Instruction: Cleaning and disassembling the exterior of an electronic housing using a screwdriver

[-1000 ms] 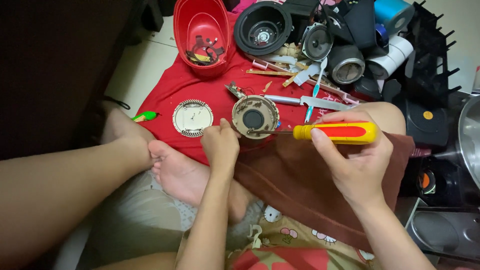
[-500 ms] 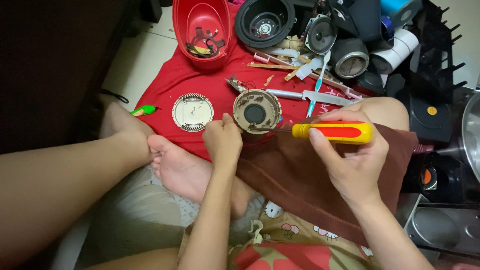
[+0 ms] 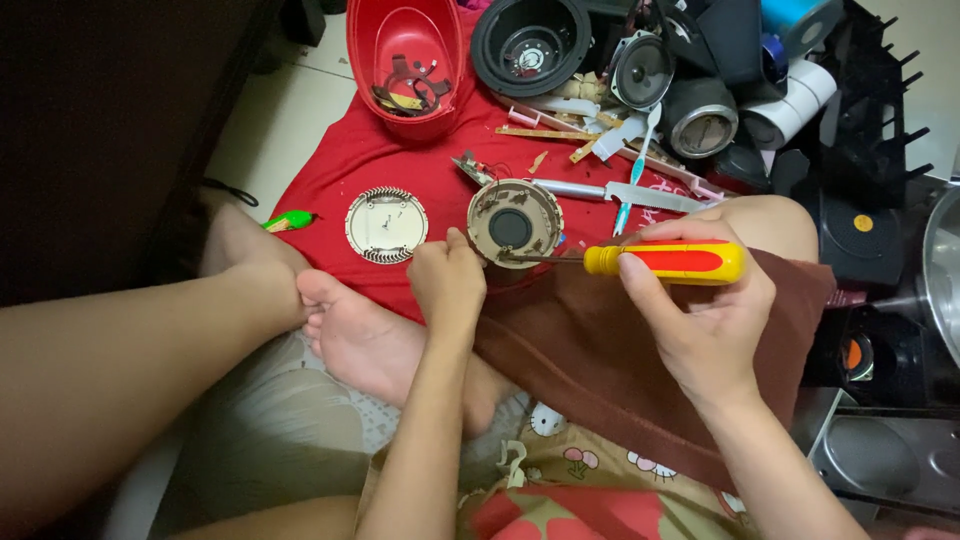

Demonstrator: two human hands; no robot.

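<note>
My right hand [image 3: 700,320] grips a screwdriver [image 3: 665,261] with a yellow and red handle, held level, its metal tip reaching left into a round beige part [image 3: 515,222] with a dark centre. My left hand [image 3: 447,285] is closed at the lower left edge of that round part and steadies it. The part rests on a red cloth [image 3: 400,160] over my lap. A flat round metal disc [image 3: 386,225] lies just left of my left hand.
A red oval tub [image 3: 404,55] with small parts stands at the top. Black speaker cones [image 3: 530,45] and cylinders crowd the upper right, with plastic sticks and a white strip [image 3: 640,195] below. A green object [image 3: 290,220] lies left. My bare foot [image 3: 365,335] rests under my left hand.
The screwdriver has swung down to the left, so its tip now reaches the round part. My left hand stays on that part. The view has shifted slightly.
</note>
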